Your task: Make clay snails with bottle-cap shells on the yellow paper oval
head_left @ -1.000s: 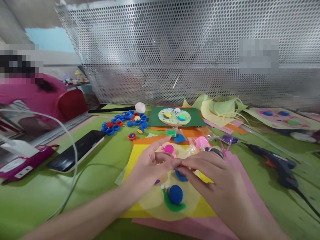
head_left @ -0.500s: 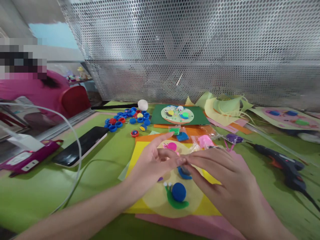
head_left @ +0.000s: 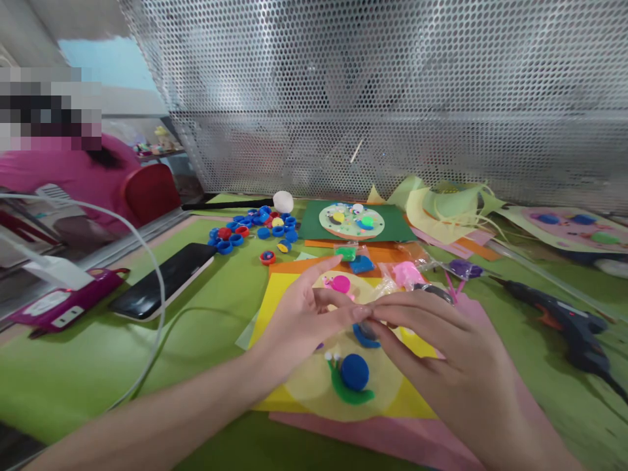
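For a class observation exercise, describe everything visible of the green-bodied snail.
The green-bodied snail lies on the cream paper circle, near its lower middle. Its curved body looks clay-like, with two stalks at the upper left tipped with white balls. A round, dark blue shell sits in the body's curve; its material is unclear. Neither left hand nor right hand touches it.

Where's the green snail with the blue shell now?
In the head view, the green snail lies low centre on the pale yellow circle, below and between the left hand and right hand.
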